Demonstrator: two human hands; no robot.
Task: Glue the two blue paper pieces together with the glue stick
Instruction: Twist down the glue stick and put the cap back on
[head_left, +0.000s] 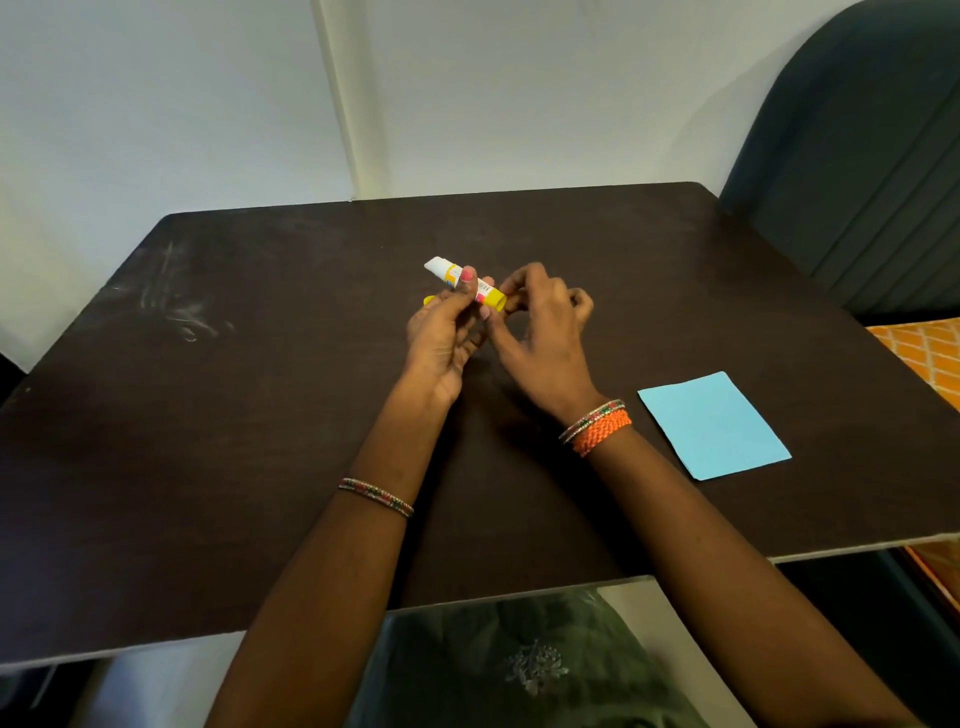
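My left hand (445, 332) holds a glue stick (464, 283) above the middle of the dark table (208, 415); its white tip points up and to the left and its yellow base points right. The fingertips of my right hand (540, 322) pinch that yellow base. A small yellow piece, likely the cap (429, 300), peeks out behind my left fingers. Blue paper (714, 425) lies flat on the table to the right of my right wrist; I can make out only one sheet outline.
A dark padded chair back (857, 156) stands past the table's far right corner. Orange patterned fabric (919, 353) shows beyond the right edge. Chalky smudges (176, 306) mark the left of the tabletop. A white wall is behind.
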